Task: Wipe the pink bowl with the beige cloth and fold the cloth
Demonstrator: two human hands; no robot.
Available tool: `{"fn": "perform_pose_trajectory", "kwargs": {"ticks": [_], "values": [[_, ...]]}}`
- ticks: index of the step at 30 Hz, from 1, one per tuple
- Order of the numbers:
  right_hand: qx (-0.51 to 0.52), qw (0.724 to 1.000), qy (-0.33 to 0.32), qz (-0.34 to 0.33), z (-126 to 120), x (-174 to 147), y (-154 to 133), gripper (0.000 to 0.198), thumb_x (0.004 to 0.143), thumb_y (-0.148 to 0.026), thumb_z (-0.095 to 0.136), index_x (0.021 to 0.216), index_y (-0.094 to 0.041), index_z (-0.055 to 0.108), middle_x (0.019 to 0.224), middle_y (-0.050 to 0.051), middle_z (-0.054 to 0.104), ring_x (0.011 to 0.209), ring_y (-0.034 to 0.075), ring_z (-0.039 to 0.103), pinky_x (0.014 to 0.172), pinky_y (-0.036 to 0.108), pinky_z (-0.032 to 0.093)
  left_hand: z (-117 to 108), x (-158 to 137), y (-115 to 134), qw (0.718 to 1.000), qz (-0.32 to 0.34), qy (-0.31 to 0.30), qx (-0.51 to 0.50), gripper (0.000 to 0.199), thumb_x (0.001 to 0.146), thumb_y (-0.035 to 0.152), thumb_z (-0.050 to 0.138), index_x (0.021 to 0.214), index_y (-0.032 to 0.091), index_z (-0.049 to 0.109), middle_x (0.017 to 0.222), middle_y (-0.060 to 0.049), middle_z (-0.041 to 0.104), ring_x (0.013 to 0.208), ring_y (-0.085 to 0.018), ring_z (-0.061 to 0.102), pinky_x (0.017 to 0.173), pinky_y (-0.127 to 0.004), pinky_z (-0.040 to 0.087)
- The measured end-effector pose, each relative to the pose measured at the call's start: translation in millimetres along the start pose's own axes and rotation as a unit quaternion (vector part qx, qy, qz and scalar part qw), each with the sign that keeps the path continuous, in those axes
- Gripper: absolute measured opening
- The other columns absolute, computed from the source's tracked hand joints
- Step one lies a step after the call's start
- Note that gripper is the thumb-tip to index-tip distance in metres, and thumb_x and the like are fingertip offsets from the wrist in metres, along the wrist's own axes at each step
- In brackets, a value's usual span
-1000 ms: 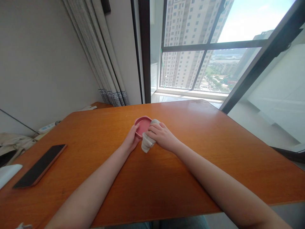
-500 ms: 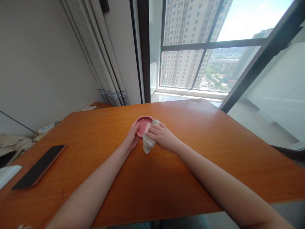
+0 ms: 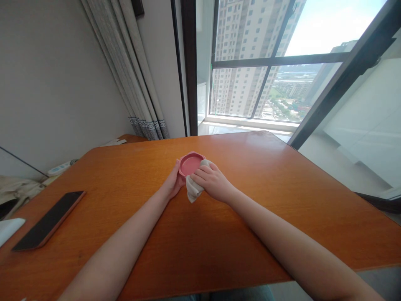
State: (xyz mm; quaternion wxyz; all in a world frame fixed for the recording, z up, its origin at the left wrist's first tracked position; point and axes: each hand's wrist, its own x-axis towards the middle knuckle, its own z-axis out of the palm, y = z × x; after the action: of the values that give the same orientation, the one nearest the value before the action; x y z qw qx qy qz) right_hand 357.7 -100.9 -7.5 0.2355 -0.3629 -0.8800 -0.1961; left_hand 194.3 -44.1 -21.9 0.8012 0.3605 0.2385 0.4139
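A small pink dish point(image 3: 191, 164) with a raised, angular rim is tilted toward me over the middle of the table. My left hand point(image 3: 174, 180) grips its left side, thumb near the rim and fingers beneath, partly hidden. A whitish cloth point(image 3: 193, 191) is bunched in my right hand point(image 3: 212, 179), which presses it against the dish's right, near edge. One end of the cloth hangs down below the fingers. The inside of the dish is in plain view.
The brown wooden table point(image 3: 269, 200) stretches toward a large window point(image 3: 278, 62). A dark, flat phone-shaped slab point(image 3: 50, 219) lies at the left, with a white object point(image 3: 11, 230) beside it. A grey curtain point(image 3: 134, 83) hangs behind the table's far left side.
The right hand and cloth have shifted from inside the dish to its right rim, uncovering the inner surface. The dish has turned slightly in my left hand.
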Motion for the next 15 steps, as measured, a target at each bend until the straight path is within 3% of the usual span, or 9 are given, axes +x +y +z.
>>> {"fn": "perform_pose_trajectory", "kwargs": {"ticks": [2, 3, 5, 6, 8, 10, 11, 15], "values": [[0.045, 0.999, 0.024, -0.013, -2.8, -2.1, 1.2, 0.024, 0.093, -0.019, 0.042, 0.112, -0.020, 0.057, 0.100, 0.006, 0.064, 0.099, 0.019, 0.051, 0.088, 0.038, 0.034, 0.7, 0.2, 2.7, 0.999, 0.000, 0.032, 0.010, 0.044, 0.082, 0.046, 0.056, 0.113, 0.016, 0.061, 0.108, -0.010, 0.067, 0.102, -0.024, 0.062, 0.091, -0.037, 0.047], [0.078, 0.995, 0.055, 0.010, -4.1, -2.6, 0.4, 0.026, 0.092, -0.021, 0.044, 0.114, -0.020, 0.057, 0.102, 0.007, 0.064, 0.101, 0.019, 0.052, 0.089, 0.038, 0.035, 0.6, 0.6, 2.9, 0.999, 0.012, 0.050, 0.010, 0.040, 0.081, 0.043, 0.058, 0.112, 0.017, 0.061, 0.108, -0.009, 0.068, 0.101, -0.022, 0.062, 0.090, -0.036, 0.047], [0.168, 0.967, 0.147, 0.120, -5.9, -3.2, -0.4, 0.030, 0.090, -0.029, 0.046, 0.117, -0.020, 0.056, 0.108, 0.008, 0.063, 0.103, 0.021, 0.054, 0.088, 0.039, 0.039, 0.0, 1.8, 1.9, 0.996, 0.046, 0.081, 0.002, 0.035, 0.080, 0.038, 0.060, 0.110, 0.019, 0.062, 0.107, -0.005, 0.068, 0.099, -0.019, 0.062, 0.089, -0.032, 0.048], [0.221, 0.934, 0.197, 0.200, -6.0, -3.3, 0.4, 0.033, 0.090, -0.033, 0.045, 0.118, -0.020, 0.056, 0.109, 0.009, 0.063, 0.101, 0.022, 0.056, 0.085, 0.039, 0.042, -0.4, 2.4, 1.2, 0.994, 0.061, 0.094, -0.005, 0.033, 0.080, 0.036, 0.060, 0.109, 0.020, 0.062, 0.106, -0.003, 0.068, 0.099, -0.018, 0.061, 0.088, -0.031, 0.048], [0.328, 0.838, 0.262, 0.348, -4.2, -3.2, 5.3, 0.039, 0.090, -0.042, 0.040, 0.118, -0.019, 0.056, 0.104, 0.009, 0.065, 0.090, 0.022, 0.061, 0.076, 0.038, 0.048, -1.1, 3.4, 0.1, 0.990, 0.076, 0.116, -0.023, 0.029, 0.079, 0.033, 0.061, 0.105, 0.022, 0.063, 0.103, -0.001, 0.068, 0.098, -0.017, 0.061, 0.087, -0.029, 0.048], [0.419, 0.758, 0.268, 0.422, 0.8, -2.7, 11.9, 0.042, 0.089, -0.048, 0.041, 0.114, -0.018, 0.058, 0.096, 0.008, 0.067, 0.082, 0.021, 0.064, 0.071, 0.036, 0.051, -1.7, 3.8, -0.7, 0.990, 0.070, 0.122, -0.030, 0.026, 0.079, 0.032, 0.061, 0.102, 0.021, 0.064, 0.100, -0.001, 0.069, 0.098, -0.018, 0.061, 0.088, -0.029, 0.048], [0.456, 0.735, 0.254, 0.433, 4.0, -2.3, 14.5, 0.043, 0.087, -0.050, 0.044, 0.111, -0.017, 0.060, 0.095, 0.008, 0.068, 0.083, 0.022, 0.064, 0.072, 0.036, 0.052, -2.0, 3.8, -1.1, 0.991, 0.064, 0.114, -0.025, 0.026, 0.079, 0.032, 0.061, 0.102, 0.020, 0.065, 0.100, -0.002, 0.069, 0.098, -0.018, 0.061, 0.089, -0.030, 0.047], [0.540, 0.717, 0.187, 0.399, 16.5, -0.6, 12.9, 0.041, 0.083, -0.051, 0.053, 0.105, -0.018, 0.062, 0.104, 0.007, 0.067, 0.100, 0.023, 0.062, 0.088, 0.040, 0.050, -2.5, 3.4, -3.0, 0.996, 0.061, 0.071, -0.008, 0.030, 0.081, 0.035, 0.060, 0.104, 0.017, 0.065, 0.105, -0.005, 0.068, 0.102, -0.019, 0.060, 0.093, -0.031, 0.046]]}}
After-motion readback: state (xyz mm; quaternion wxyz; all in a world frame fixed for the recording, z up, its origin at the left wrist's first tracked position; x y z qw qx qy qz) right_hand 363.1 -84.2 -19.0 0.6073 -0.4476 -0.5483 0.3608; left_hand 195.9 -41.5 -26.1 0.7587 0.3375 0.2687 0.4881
